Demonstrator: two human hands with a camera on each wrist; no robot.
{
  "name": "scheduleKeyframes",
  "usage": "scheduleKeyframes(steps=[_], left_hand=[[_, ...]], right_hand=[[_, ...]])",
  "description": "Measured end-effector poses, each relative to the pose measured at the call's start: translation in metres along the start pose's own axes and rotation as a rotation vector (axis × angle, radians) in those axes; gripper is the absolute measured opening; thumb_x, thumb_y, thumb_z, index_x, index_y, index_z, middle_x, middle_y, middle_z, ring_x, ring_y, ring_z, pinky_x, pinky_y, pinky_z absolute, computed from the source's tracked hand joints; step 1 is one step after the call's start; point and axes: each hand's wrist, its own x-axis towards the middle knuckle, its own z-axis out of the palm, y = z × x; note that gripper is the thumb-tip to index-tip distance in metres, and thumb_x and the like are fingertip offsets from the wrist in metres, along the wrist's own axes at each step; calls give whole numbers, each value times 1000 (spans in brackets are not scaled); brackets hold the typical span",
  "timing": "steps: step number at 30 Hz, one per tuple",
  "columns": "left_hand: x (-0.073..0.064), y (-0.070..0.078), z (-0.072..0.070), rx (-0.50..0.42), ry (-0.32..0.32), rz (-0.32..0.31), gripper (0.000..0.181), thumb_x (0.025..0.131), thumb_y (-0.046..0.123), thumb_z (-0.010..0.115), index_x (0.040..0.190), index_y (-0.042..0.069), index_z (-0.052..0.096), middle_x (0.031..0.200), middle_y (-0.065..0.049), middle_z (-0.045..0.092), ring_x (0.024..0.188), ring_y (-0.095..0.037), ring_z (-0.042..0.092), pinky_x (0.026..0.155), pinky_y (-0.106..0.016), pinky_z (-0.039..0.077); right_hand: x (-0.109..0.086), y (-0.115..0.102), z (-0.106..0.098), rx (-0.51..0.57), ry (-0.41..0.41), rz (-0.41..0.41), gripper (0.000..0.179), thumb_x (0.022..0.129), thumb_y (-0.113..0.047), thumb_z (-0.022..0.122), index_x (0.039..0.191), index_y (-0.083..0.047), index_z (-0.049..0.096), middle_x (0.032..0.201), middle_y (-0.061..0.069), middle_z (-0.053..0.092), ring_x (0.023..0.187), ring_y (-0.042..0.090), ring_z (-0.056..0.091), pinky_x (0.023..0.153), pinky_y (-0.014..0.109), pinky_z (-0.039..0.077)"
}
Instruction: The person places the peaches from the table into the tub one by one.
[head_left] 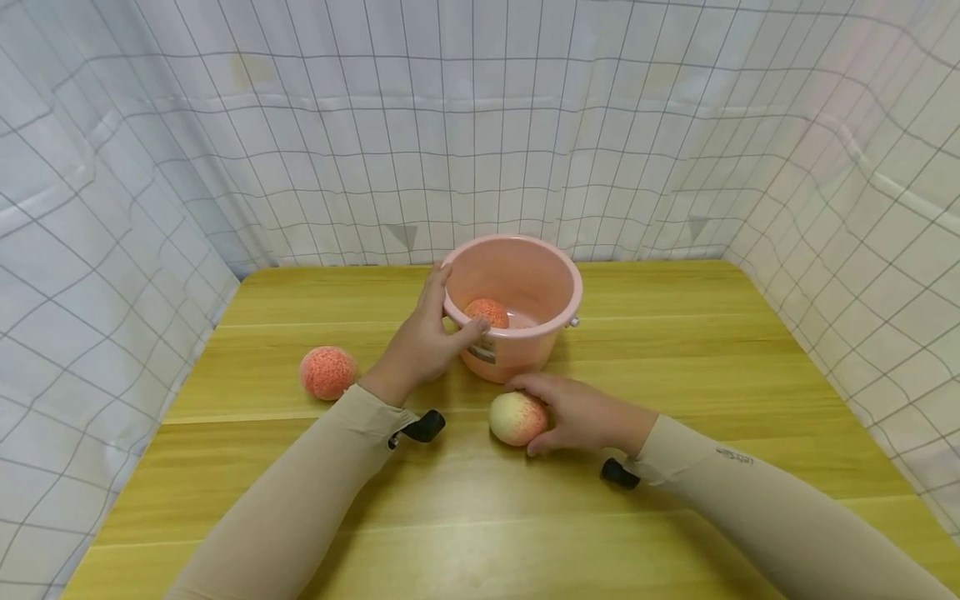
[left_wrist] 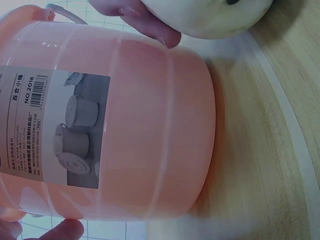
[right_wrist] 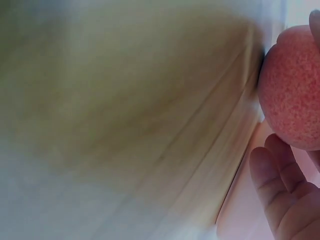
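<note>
Now Both My Hands Are Gripping

My left hand (head_left: 423, 340) is holding the pink bucket (head_left: 525, 354) by its rim, thumb and fingers clamped on its left side. My right hand (head_left: 588, 412) is gripping a pale-and-pink peach (head_left: 513, 418) between thumb and fingers, the bucket standing just beyond them. A coral peach (head_left: 487, 311) is lying inside the bucket, close behind my left thumb; a reddish peach (head_left: 327, 372) is resting on the tabletop (head_left: 720, 358), left of my left-hand fingers.
</note>
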Motion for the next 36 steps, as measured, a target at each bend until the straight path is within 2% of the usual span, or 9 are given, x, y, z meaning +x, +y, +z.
scheduleKeyframes(steps=[6,22,29,36], left_hand=[[0,-1,1,-3,1,7,98,100,49,68,171,27,4,178,3,-10,163,-33,13,128,-64,21],[0,-3,2,-14,2,16,98,100,49,67,171,27,4,178,4,-11,164,-33,11,128,-63,21],[0,-3,1,-1,3,16,101,98,58,66,171,27,3,178,3,-11,164,-32,10,128,-63,21],[0,-2,1,-13,12,16,98,98,51,68,170,29,5,178,3,-9,163,-33,13,128,-64,21]], right_hand=[[2,1,-1,-28,-13,-41,77,81,-30,94,147,-18,56,144,0,60,131,19,58,114,48,47],[2,-2,3,-37,3,-26,78,81,-27,93,148,-15,54,143,5,61,129,22,59,112,49,49],[3,-3,2,-53,2,-25,79,82,-28,93,149,-15,53,144,5,60,129,22,59,112,48,49],[2,-5,1,-39,-1,-15,79,81,-27,93,149,-13,54,144,5,60,130,22,59,113,48,48]])
